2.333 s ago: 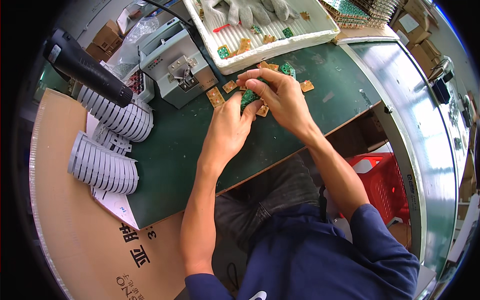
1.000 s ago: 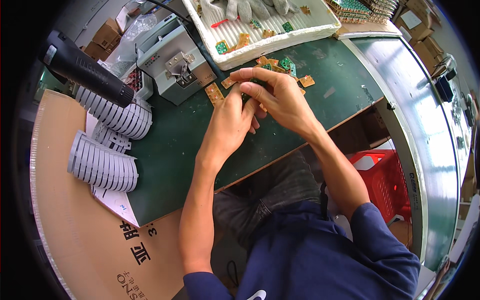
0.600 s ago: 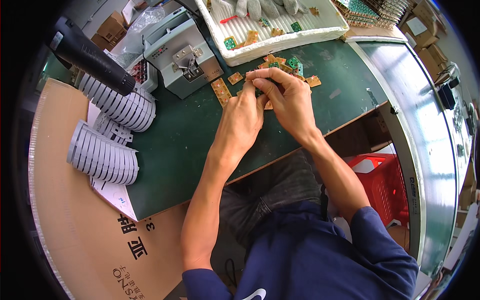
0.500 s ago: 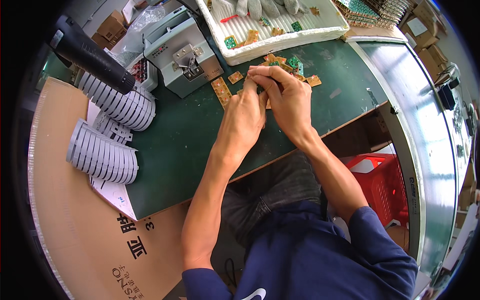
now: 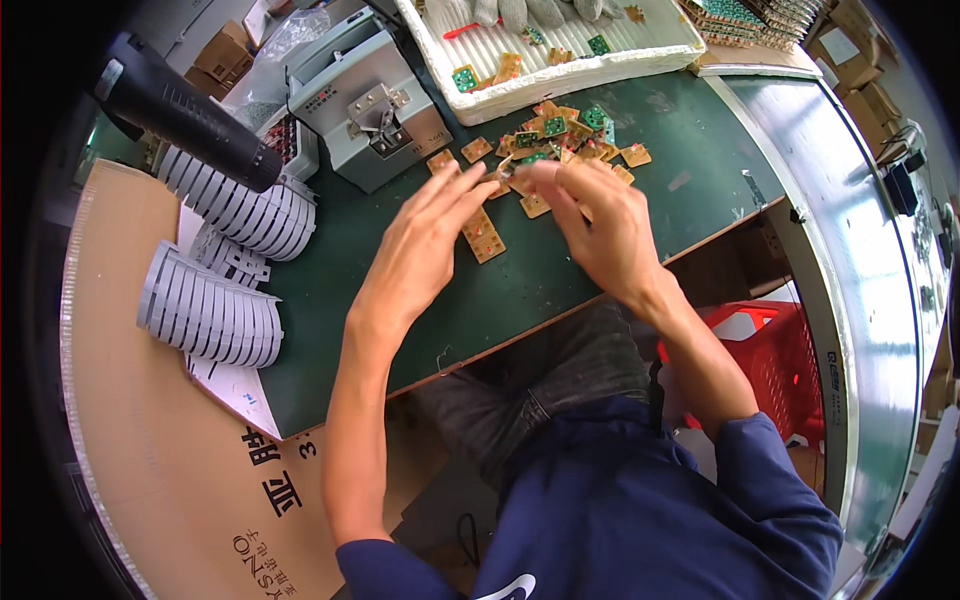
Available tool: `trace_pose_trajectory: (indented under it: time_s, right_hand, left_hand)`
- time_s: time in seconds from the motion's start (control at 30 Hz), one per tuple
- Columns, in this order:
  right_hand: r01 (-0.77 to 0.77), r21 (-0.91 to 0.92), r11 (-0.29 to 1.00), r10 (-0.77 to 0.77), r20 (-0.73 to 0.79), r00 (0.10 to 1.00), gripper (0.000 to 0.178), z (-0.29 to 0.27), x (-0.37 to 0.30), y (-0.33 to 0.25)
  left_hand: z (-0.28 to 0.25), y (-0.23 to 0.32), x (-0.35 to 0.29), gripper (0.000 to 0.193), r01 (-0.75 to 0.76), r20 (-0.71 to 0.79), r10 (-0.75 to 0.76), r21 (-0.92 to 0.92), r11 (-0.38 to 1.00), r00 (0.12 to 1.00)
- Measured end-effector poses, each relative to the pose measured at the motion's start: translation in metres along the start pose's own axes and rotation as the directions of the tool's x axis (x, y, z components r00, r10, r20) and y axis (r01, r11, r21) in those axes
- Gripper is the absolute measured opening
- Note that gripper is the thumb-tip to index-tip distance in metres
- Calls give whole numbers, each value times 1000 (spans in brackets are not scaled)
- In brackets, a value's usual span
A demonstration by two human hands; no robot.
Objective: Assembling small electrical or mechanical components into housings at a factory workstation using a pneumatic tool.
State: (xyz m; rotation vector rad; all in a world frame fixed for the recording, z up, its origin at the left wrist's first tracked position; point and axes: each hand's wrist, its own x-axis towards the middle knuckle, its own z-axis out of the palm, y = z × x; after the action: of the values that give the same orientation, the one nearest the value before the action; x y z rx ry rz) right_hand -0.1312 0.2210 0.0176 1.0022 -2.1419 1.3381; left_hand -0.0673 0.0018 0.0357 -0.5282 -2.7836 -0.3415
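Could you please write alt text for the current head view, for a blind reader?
A person's left hand and right hand are close together, slightly blurred, over a green workbench strewn with small tan and green circuit boards. Beyond stand a grey machine, to the left, and a white foam tray holding gloves and more boards.

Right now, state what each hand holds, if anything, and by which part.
It cannot be told: the left hand looks spread, with nothing visible in its grip; the right hand blurs near the small boards, hiding any hold.
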Motion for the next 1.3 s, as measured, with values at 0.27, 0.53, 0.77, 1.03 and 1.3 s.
trace_pose_trajectory:
  time_s: [0.27, 0.53, 0.77, 1.03, 1.3]
  right_hand:
    - [59, 95, 994, -87, 324, 942, 40, -2, -14, -8]
    - [-36, 300, 953, -55, 291, 955, 43, 7, 7, -6]
    - [-434, 575, 693, 249, 375, 893, 26, 17, 26, -10]
    - [-417, 360, 834, 394, 139, 908, 21, 32, 28, -15]
    - [-108, 187, 976, 132, -121, 984, 32, 32, 34, 3]
  left_hand:
    - [-11, -1, -17, 45, 57, 41, -53, -100, 993, 998]
    - [-14, 10, -25, 38, 249, 86, -275, -729, 638, 958]
    - [-26, 38, -1, 37, 421, 186, -394, -597, 682, 900]
    - [-13, 49, 19, 35, 493, 103, -520, -513, 703, 848]
    - [-12, 34, 25, 31, 504, 227, -477, -620, 601, 849]
